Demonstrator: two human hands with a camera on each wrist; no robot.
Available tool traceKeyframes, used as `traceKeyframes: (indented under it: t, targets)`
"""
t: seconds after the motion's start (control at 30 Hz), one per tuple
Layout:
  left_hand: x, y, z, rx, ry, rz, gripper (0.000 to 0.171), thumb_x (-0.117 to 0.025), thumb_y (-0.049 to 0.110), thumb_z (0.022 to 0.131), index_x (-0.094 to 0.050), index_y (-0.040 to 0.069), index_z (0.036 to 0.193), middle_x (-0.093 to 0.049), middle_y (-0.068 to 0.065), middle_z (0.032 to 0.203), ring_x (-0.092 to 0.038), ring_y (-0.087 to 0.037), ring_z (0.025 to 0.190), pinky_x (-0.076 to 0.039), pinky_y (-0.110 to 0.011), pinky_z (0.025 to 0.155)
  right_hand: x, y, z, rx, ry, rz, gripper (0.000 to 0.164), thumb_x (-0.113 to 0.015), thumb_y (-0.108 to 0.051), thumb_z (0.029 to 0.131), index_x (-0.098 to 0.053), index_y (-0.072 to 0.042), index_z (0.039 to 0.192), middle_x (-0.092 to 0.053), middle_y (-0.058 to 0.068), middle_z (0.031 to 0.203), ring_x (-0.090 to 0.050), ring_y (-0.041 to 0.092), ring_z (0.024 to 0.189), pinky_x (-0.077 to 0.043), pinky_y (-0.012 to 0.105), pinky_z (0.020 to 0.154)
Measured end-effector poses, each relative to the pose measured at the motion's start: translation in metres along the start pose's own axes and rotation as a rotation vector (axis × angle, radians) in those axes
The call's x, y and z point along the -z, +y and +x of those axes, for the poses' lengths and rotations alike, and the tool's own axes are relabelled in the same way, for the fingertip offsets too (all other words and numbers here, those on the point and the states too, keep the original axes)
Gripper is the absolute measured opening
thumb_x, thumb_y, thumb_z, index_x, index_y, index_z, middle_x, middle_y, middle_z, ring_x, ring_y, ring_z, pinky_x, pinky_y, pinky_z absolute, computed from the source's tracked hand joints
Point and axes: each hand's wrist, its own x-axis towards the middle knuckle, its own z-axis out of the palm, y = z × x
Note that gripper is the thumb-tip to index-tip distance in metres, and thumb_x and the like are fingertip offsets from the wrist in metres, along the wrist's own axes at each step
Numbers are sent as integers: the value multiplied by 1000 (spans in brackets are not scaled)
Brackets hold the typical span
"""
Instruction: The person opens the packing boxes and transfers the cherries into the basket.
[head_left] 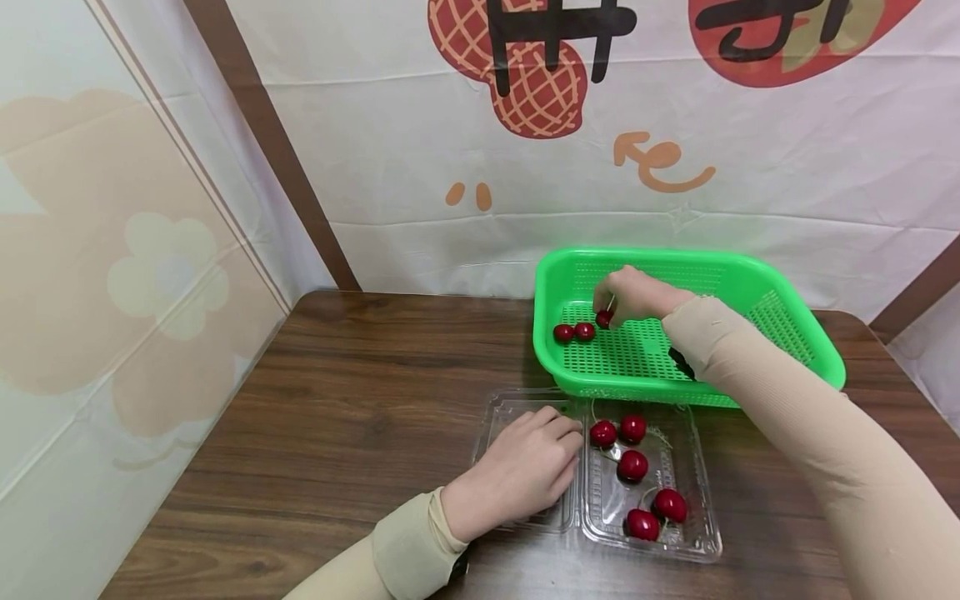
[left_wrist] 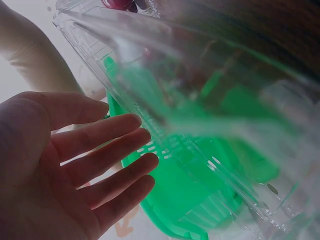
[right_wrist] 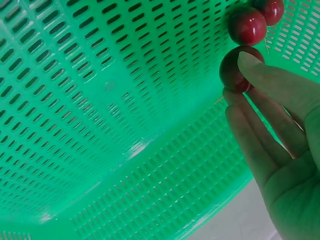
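My right hand (head_left: 637, 293) is inside the green basket (head_left: 813, 337) and pinches a dark red cherry (right_wrist: 234, 70) between thumb and fingers. Two more cherries (right_wrist: 247, 26) lie in a row beside it on the basket floor. Over the lid half of an open clear plastic box (head_left: 708, 533) is my left hand (head_left: 521, 467), its fingers loosely extended and holding nothing in the left wrist view. Whether the fingertips touch the box's middle fold, I cannot tell. Several stemmed cherries (head_left: 632, 467) lie in the box's right half.
The basket stands at the back of the brown wooden table (head_left: 337, 417), close to a printed white cloth (head_left: 390, 167). The plastic box lies directly in front of it. A pale patterned panel (head_left: 150, 275) borders the table's left side.
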Motion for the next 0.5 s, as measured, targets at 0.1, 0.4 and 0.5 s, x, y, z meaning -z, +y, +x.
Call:
traceKeyframes:
  t: [0.1,0.4,0.5]
  targets:
    - [0,0,0,-1,3,-1,19,-54,20,84,-68,12,93,-67,0,105,-54,-16,97,-48,-28,76,-1,0,1,3,-13,5,32,-74,3,68,-68,1,100,-69,17,98,-63,28,88,-55,40,70]
    - [-1,0,0,0,-1,-10,19,-54,20,84,-68,12,94,-66,0,105,-53,-16,98,-48,-28,75,-4,0,3,14,-45,-20,34,-74,2,69,-67,1,102,-68,18,99,-62,28,90,-55,40,71]
    - [-1,0,0,-3,4,-9,19,-54,20,84,-68,12,94,-66,0,105,-53,-16,97,-48,-28,75,-4,0,4,5,-53,-23,34,-74,2,68,-68,0,101,-68,17,99,-63,27,89,-55,39,71]
